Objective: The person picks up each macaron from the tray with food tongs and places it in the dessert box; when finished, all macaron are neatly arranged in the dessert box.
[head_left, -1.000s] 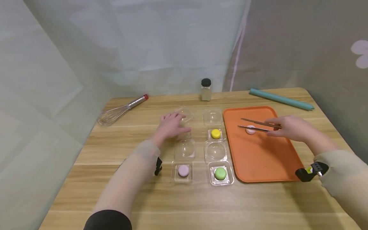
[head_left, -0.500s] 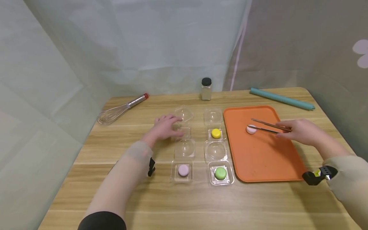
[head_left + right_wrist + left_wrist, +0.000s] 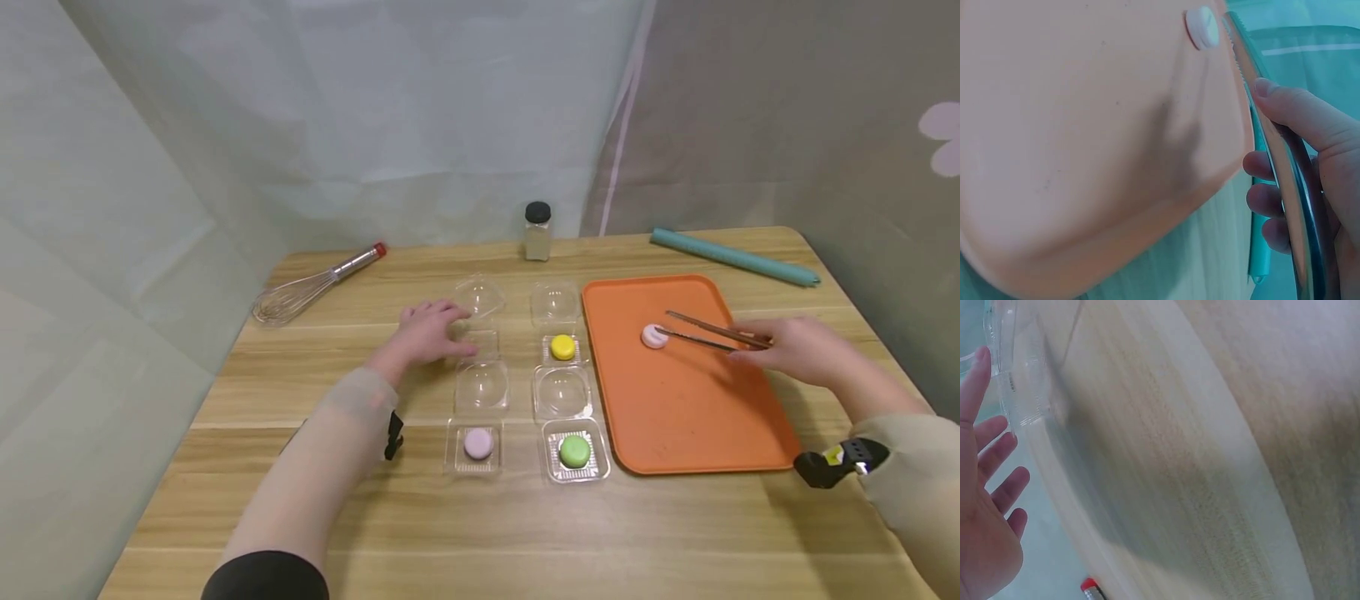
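My right hand (image 3: 795,348) holds metal tongs (image 3: 717,329) over the orange tray (image 3: 697,425). In the head view one tong tip overlaps the edge of a pale pink macaron (image 3: 654,337) lying on the tray. The right wrist view shows the tongs (image 3: 1296,194) between thumb and fingers, their tips beside the macaron (image 3: 1202,28). My left hand (image 3: 426,335) has loosely spread fingers at the left side of the back-left clear plastic box (image 3: 483,343). In the left wrist view thumb and fingers overlap the box (image 3: 1025,394); contact is unclear.
Other hinged clear boxes hold a yellow macaron (image 3: 563,347), a lilac macaron (image 3: 478,443) and a green macaron (image 3: 575,452). A whisk (image 3: 318,287) lies back left, a black-capped jar (image 3: 537,233) stands at the back. Behind the tray lies a teal roll (image 3: 735,257).
My right hand has drawn the tongs rightward, their tips moving back to the macaron's right edge. The left hand has shifted left, away from the box's middle. The macaron stays on the tray.
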{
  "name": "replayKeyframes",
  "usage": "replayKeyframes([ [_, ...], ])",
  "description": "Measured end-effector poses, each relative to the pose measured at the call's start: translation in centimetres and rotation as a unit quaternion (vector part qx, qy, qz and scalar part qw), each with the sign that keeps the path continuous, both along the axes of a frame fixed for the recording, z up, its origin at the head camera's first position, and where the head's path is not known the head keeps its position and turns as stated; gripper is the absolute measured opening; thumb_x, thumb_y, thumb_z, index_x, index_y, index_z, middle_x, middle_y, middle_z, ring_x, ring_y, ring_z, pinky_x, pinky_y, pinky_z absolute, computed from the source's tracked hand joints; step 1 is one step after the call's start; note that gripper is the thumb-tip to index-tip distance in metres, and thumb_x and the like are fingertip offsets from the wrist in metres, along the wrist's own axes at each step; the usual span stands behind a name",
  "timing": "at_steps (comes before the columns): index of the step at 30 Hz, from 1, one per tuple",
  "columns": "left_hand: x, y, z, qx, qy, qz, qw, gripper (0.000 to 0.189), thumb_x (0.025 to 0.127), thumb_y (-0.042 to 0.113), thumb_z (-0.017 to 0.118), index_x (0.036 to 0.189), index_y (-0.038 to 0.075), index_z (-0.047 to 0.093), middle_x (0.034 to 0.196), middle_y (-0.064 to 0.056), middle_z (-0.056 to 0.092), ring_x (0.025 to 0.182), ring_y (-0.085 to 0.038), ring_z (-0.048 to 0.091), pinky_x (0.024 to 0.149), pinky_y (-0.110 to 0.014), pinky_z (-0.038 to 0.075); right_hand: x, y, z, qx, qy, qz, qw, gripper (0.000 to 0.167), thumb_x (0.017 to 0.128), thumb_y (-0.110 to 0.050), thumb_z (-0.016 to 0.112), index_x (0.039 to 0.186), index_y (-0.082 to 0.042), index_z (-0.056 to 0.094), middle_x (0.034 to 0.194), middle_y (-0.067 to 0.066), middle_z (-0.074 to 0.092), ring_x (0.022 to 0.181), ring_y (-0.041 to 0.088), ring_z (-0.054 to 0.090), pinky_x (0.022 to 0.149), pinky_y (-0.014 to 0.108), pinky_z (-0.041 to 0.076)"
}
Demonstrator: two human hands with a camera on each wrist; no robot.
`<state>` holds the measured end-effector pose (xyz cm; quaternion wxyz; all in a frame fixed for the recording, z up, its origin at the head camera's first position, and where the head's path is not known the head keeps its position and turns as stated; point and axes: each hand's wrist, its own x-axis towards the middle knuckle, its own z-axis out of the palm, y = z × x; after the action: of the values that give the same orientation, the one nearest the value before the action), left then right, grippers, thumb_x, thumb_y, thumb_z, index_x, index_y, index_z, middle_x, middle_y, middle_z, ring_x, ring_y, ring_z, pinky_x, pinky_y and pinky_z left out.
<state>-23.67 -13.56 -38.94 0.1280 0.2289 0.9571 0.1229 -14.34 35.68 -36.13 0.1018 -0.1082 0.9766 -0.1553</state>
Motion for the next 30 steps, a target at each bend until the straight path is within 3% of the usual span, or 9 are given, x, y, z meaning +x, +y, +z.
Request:
replayKeyframes([
  [17,0.3,0.2,0.0,-0.006,0.001,-0.008,0.9999,0.078,0.075,0.054,0.071,0.139,0.016,0.046,0.141,-0.01,0.04,0.123,-0.033,0.034,0.094,-0.049,0.024,0.3,-0.2,-1.1,-0.004,0.006,0.018,0.9998,0.056,0.082,-0.045,0.068,0.118,-0.002,0.063,0.089,0.007,0.067,0.082,0.024,0.06,0.069,0.041,0.047],
  [24,0.4,0.2,0.0,0.004,0.005,-0.01,0.9999,0.077,0.075,0.053,0.071,0.138,0.014,0.047,0.14,-0.007,0.042,0.123,-0.032,0.034,0.095,-0.048,0.024,0.1,-0.4,-2.0,0.007,0.007,0.028,0.9996,0.053,0.082,-0.045,0.068,0.117,-0.005,0.064,0.089,0.01,0.067,0.079,0.023,0.059,0.069,0.042,0.046],
  [30,0.4,0.3,0.0,0.009,0.003,-0.008,0.9999,0.077,0.075,0.051,0.072,0.137,0.013,0.047,0.139,-0.007,0.042,0.123,-0.031,0.034,0.095,-0.048,0.024,0.1,-0.5,-2.2,0.007,0.004,0.029,0.9996,0.059,0.082,-0.046,0.067,0.121,-0.002,0.061,0.098,0.023,0.065,0.089,0.035,0.061,0.075,0.051,0.046],
])
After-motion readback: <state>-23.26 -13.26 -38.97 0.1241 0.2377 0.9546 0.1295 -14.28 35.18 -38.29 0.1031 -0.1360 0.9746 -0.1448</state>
